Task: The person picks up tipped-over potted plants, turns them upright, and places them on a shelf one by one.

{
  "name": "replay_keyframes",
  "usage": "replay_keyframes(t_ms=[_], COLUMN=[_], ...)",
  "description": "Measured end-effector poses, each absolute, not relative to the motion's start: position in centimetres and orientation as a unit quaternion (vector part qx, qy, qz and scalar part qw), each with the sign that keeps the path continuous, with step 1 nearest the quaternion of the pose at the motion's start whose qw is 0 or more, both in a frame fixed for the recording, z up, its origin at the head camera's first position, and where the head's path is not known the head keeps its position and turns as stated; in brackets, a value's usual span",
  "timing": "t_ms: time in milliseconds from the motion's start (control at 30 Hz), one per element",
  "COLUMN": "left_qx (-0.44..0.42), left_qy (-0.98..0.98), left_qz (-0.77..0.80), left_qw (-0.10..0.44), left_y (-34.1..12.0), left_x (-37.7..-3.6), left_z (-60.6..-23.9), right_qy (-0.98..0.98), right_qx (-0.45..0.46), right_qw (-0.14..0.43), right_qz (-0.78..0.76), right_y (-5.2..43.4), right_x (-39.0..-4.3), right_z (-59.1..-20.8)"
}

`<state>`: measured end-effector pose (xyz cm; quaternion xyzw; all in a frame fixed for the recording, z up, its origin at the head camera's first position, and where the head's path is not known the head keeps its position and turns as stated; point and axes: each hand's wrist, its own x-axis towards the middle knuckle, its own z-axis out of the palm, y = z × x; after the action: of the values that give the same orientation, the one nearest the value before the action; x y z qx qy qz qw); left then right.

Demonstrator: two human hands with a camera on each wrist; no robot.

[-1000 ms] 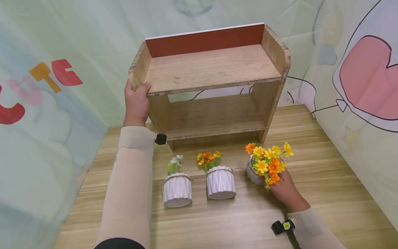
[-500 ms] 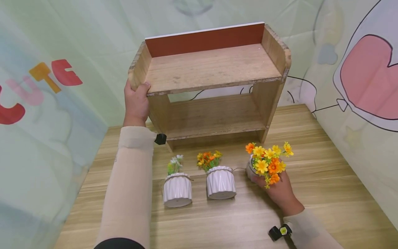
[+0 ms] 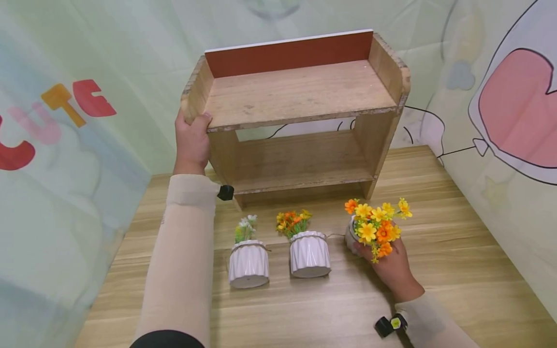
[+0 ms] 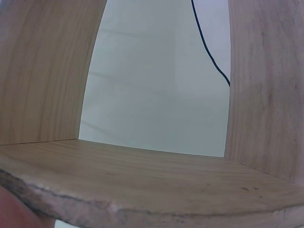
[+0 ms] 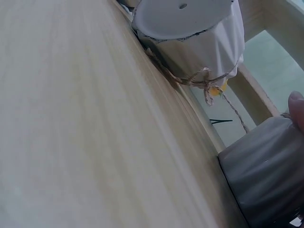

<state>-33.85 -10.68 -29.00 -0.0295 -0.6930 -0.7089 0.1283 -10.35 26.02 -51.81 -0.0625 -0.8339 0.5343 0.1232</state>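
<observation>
The left hand (image 3: 191, 140) is clamped on the front left corner of the wooden shelf unit (image 3: 296, 96), fingers curled over the top edge and thumb against the side panel; the unit stands at the back of the wooden table (image 3: 457, 251), close to the printed backdrop (image 3: 74, 159). The right hand (image 3: 391, 266) is wrapped round a small pot of yellow and orange flowers (image 3: 377, 227), which sits at the right end of a row, just in front of the unit's right leg; the blooms hide most of the pot from above (the right wrist view shows a grey pot wall (image 5: 266, 175) with a fingertip (image 5: 297, 109) on it). Beside it stand a white ribbed pot with orange flowers (image 3: 309, 253) and, further left, a white ribbed pot with pale flowers (image 3: 248, 263), each tied with twine; all three are near one another but apart.

What worries me: the held pot looks tilted, with its flowers leaning over the fingers, so a loose grip could let it roll or tip; a sideways swing could knock the middle pot, whose twine tail (image 5: 228, 107) trails towards the grey one and could snag; and the unit seems light enough to shift under the left hand's pull.
</observation>
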Motion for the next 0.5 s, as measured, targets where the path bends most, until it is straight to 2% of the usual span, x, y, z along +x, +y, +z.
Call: replay_keyframes(t_ms=[200, 500], left_qx=[-0.025, -0.016], left_qy=[-0.696, -0.697], left_qz=[-0.707, -0.707], left_qw=[0.126, 0.118], left_y=[-10.65, -10.73], left_x=[-33.91, -33.95], left_z=[-29.01, -29.03], right_qy=[-0.842, -0.83], right_qx=[-0.043, -0.046], right_qw=[0.15, 0.159], right_qz=[0.517, 0.532], right_y=[26.04, 25.83], right_x=[-10.36, -10.56], right_z=[-51.87, -52.08])
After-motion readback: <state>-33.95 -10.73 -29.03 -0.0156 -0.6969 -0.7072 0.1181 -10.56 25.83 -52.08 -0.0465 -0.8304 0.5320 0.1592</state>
